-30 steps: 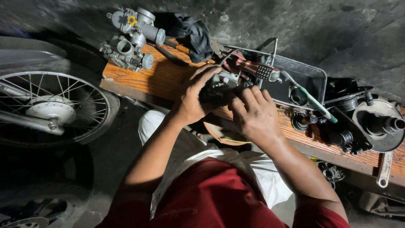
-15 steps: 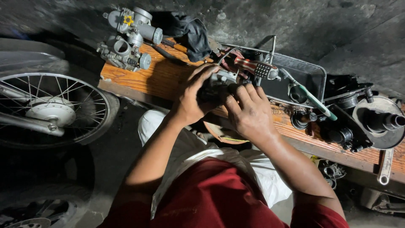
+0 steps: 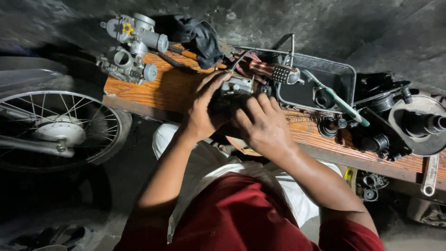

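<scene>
Both hands, left hand [image 3: 204, 109] and right hand [image 3: 262, 125], stay closed around one carburetor [image 3: 236, 86] mid-tabletop [image 3: 162, 88]; two more carburetors [image 3: 127, 49] lie far left. Hands barely shifted.

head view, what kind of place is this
Most likely a small motorcycle repair workshop. A spoked wheel stands beside a worn wooden bench, two carburetors sit on it, and the left hand and right hand hold a small metal engine part.
</scene>
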